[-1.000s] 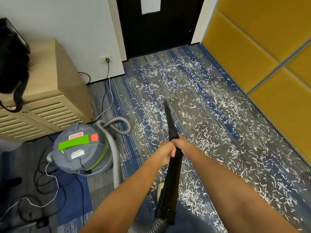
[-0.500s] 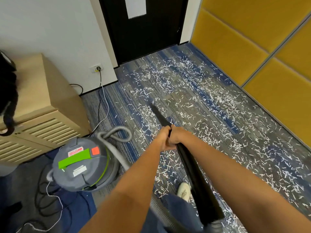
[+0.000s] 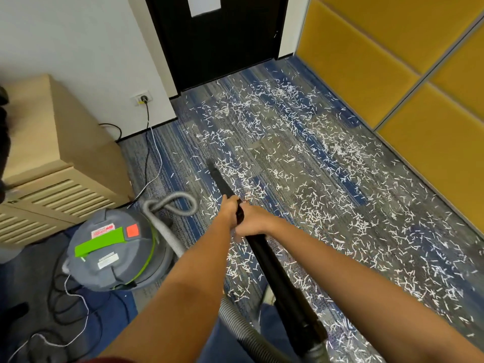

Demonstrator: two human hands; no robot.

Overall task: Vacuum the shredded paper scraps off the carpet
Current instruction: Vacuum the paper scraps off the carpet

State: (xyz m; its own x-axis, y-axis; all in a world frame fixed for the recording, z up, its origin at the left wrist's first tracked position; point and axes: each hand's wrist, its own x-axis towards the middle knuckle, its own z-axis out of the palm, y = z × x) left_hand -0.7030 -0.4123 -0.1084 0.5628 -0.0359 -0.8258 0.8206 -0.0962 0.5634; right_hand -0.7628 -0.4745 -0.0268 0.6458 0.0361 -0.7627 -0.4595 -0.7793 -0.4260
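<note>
1. I see both hands clenched on the black vacuum wand (image 3: 272, 271), left hand (image 3: 230, 208) just ahead of right hand (image 3: 255, 222), fingers wrapped round it.
2. Long axis runs lower right to upper left; nozzle tip (image 3: 210, 163) points away from me, down at the carpet (image 3: 167, 158).
3. Shredded paper scraps (image 3: 327, 200) lie mostly right of the tip.
4. Grey canister (image 3: 112, 255) sits on the left.

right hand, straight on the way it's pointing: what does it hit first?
The left hand, most likely: it grips the vacuum tube just ahead of the right hand. Past that, only the tube's nozzle end and the paper scraps on the carpet; depth is hard to judge.
</note>
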